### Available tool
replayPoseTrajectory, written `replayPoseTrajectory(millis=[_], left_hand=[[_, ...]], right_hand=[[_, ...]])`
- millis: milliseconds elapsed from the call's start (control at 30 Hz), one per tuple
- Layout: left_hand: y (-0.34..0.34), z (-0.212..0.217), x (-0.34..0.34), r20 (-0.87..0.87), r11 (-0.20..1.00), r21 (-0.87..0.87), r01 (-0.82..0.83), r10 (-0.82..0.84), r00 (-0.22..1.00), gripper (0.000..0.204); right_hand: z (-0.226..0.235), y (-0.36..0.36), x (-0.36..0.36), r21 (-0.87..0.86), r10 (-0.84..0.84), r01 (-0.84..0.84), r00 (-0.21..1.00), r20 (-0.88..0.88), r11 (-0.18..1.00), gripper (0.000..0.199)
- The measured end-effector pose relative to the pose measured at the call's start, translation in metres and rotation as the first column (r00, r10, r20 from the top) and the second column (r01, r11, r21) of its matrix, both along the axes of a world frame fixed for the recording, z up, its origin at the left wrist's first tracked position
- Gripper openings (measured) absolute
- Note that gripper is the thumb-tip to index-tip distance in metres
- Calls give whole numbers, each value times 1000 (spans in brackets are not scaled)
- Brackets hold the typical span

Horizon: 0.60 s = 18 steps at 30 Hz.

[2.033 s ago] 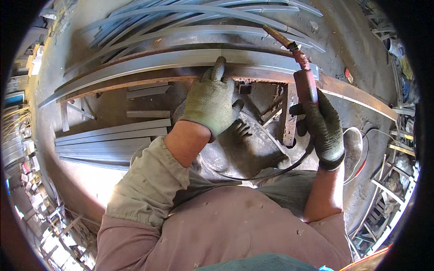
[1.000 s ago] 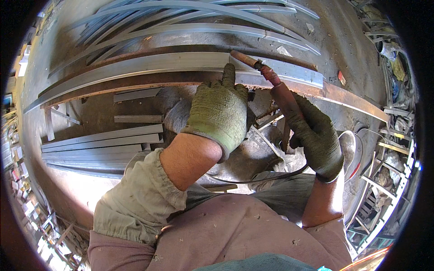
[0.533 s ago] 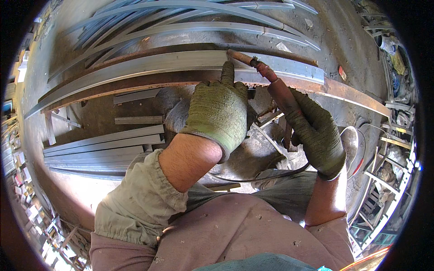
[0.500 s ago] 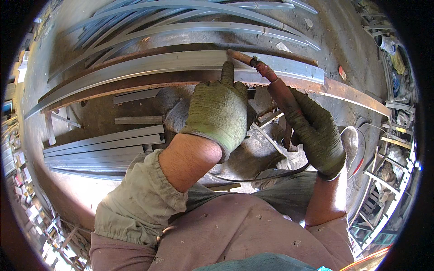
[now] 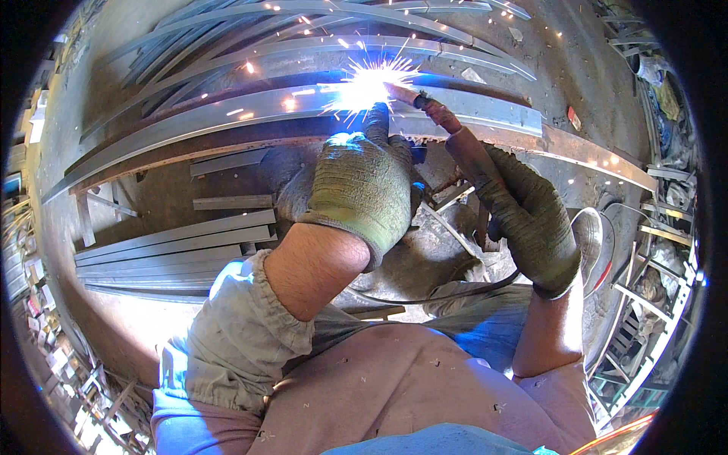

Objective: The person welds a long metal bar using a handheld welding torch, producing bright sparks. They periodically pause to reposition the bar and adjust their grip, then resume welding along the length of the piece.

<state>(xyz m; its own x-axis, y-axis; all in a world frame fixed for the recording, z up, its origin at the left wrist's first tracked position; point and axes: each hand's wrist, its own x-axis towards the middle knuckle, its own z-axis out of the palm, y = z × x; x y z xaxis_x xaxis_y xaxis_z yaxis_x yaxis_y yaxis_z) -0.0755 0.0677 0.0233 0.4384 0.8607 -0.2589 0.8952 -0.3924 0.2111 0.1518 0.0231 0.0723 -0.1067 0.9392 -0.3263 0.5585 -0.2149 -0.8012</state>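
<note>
My right hand (image 5: 535, 220), in a dark green work glove, is wrapped round the handle of a welding torch (image 5: 472, 155). The torch's nozzle points left, into a bright white arc (image 5: 371, 89) that throws sparks. Glare hides the metal under the arc. It burns on a long grey steel tube (image 5: 250, 108), where a straight joint line ran earlier. My left hand (image 5: 362, 186), gloved too, lies at the near edge of the tube. Its index finger is stretched toward the arc just below the nozzle; the other fingers look bent and are partly hidden.
The tube lies along a rusty steel beam (image 5: 584, 155). Several grey steel bars (image 5: 174, 246) are stacked at the left, and more long bars (image 5: 341, 45) lie behind. A black cable (image 5: 455, 299) loops below my hands. Metal frames (image 5: 644, 303) stand at the right.
The arc has lit at the torch tip, and sparks now fly over the tube and floor. Blue light falls on my left glove and sleeve. Both hands have hardly moved.
</note>
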Motion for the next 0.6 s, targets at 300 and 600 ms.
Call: replayPoseTrajectory(millis=[300,600], left_hand=[[-4,-12,-4,41,997,75,19,-22,999,64],[0,-35,-2,115,993,92,-70,60,992,70]], right_hand=[[2,2,-1,-111,-63,59,998,-31,992,50],[-4,0,0,-105,-98,84,986,-136,991,47]])
